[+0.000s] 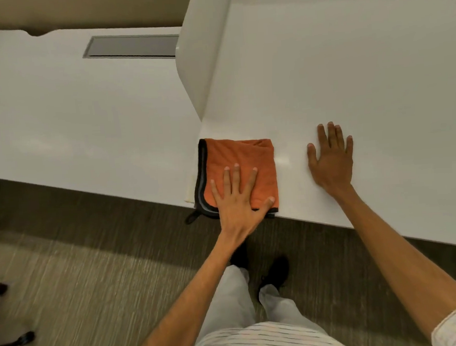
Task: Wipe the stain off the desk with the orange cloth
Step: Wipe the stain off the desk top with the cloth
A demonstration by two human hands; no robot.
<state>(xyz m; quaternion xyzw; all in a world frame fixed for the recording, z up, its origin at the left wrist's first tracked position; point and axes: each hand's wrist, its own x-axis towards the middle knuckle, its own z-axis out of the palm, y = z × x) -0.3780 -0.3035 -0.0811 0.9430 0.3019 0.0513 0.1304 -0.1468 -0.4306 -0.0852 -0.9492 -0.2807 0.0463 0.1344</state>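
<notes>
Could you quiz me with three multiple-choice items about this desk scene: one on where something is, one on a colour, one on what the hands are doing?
1. Where does the orange cloth lie?
A. On the floor
B. At the near edge of the desk, by the divider panel
C. Over the grey hatch

2. What colour is the cloth's border?
A. White
B. Green
C. Black

3. How is the right hand placed?
A. Flat on bare desk, apart from the cloth
B. Gripping the cloth
C. Raised in the air

Answers:
1 B: the cloth sits at the desk's front edge, its corner overhanging.
2 C: a dark trim runs along its left side.
3 A: only the left hand presses on the cloth; the right lies open beside it.
</notes>
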